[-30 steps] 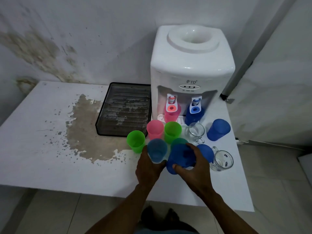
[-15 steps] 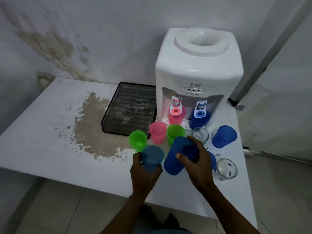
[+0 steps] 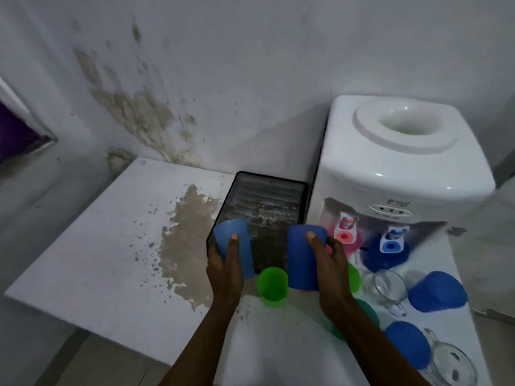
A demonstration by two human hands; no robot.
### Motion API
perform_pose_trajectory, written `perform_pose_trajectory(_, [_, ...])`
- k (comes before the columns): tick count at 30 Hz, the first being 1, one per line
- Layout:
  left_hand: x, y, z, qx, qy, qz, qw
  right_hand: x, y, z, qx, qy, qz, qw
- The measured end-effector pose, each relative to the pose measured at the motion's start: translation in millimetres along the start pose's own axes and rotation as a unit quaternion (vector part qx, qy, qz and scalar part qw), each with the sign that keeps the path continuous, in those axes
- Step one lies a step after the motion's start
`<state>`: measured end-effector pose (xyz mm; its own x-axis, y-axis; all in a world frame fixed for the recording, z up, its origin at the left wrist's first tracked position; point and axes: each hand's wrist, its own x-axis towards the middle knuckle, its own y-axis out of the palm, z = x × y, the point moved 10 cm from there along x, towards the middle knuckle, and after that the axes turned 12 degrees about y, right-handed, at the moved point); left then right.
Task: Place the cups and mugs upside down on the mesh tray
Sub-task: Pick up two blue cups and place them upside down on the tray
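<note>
- Head view: the white water dispenser [image 3: 401,174] at 2 o'clock carries a small logo that seems to read "TD".
- The left hand [image 3: 223,270] grasps a light blue cup [image 3: 235,247]; the right hand [image 3: 331,267] grasps a dark blue cup [image 3: 302,257], both inverted at the near edge of the mesh tray [image 3: 267,201].
- A green cup [image 3: 272,282] stands between them on the white table [image 3: 92,252], whose coating is peeled brown; the wall [image 3: 195,79] is stained.

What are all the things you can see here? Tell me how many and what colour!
Light blue cup: one, left hand, bottom up.
Dark blue cup: one, right hand, bottom up.
Other blue cups: three, table's right side.
Green cups: at least three, table front.
Glass mugs: two, clear, right side.
Mesh tray: one, black, beside dispenser, nothing set on it.
Water dispenser: one, white, right.
Table: one, white, peeling patch.
Left hand: gripping.
Right hand: gripping.
</note>
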<state>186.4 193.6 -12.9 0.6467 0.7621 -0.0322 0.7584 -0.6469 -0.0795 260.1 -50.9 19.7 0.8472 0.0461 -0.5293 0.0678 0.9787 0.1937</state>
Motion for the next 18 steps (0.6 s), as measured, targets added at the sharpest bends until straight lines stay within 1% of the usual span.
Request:
perform_pose_trajectory(2, [29,8,27,-0.022,-0.115,0.026,0.993,27,20,-15,0.018,0.060,-0.013,0.998])
perform_pose_trajectory(3, [41,13,38,-0.044,-0.173,0.040,0.983,37,32,-22,0.033,0.098,-0.019,0.994])
perform_pose_trajectory(5, [57,26,47,-0.059,-0.265,0.086,0.959,55,59,-39,0.074,0.181,0.002,0.981])
perform_pose_trajectory(6, [66,32,48,-0.047,-0.292,0.115,0.948,63,70,-46,0.092,0.214,0.004,0.973])
perform_pose_trajectory(8, [79,44,46,-0.021,-0.314,0.168,0.934,71,94,-50,0.133,0.257,0.051,0.956])
perform_pose_trajectory(10, [103,54,50,0.010,-0.314,0.205,0.927,87,113,-56,0.143,0.293,0.056,0.944])
perform_pose_trajectory(11, [118,58,51,0.030,-0.297,0.211,0.931,95,119,-61,0.147,0.310,0.051,0.938])
perform_pose_trajectory(15, [177,73,45,0.149,-0.171,0.225,0.947,121,128,-67,0.132,0.342,0.005,0.931])
perform_pose_trajectory(18, [212,87,34,0.222,-0.084,0.240,0.941,144,131,-63,0.079,0.339,-0.019,0.937])
